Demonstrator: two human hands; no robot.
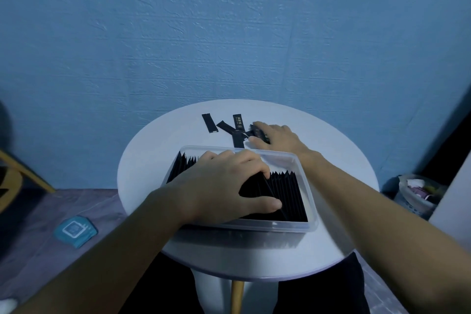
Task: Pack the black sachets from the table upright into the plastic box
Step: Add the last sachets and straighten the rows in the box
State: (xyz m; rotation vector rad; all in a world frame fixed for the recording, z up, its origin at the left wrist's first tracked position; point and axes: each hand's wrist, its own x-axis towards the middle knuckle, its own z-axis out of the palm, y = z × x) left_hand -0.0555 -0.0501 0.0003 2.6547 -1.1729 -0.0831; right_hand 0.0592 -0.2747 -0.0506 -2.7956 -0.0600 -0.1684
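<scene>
A clear plastic box (304, 168) sits on the round white table (153, 155), packed with several black sachets (288, 186) standing upright. My left hand (224, 183) lies inside the box, fingers curled over the sachet tops and thumb pressing against the row. Behind the box several loose black sachets (210, 123) lie flat on the table. My right hand (276, 136) reaches past the box and pinches one loose sachet (257, 133) between fingers and thumb.
A blue wall stands close behind the table. On the floor at left lies a teal packet (75, 230), with a wooden chair leg (25, 173) farther left. A basket of items (418, 194) sits at the right.
</scene>
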